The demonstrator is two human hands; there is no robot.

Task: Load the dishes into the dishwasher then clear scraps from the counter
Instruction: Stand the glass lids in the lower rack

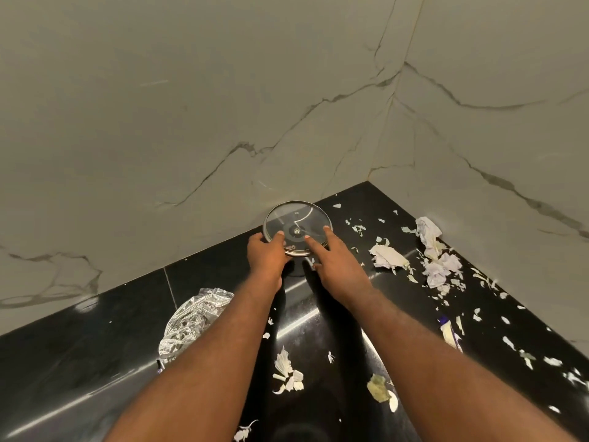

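Dish-loading is the step in hand: a glass pot lid [296, 228] stands tilted in the corner of the black table [127, 314], leaning on the marble wall [191, 106]. The left hand [266, 255] grips its near rim; the right hand [334, 260] lies open, fingertips on the glass (not clamped). Next — lift it clear with both hands. Paper scraps [433, 250] wait — untouched.

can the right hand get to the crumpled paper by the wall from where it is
Probably yes. The right hand rests on the glass lid, and only small scraps lie on the counter between it and the crumpled paper.
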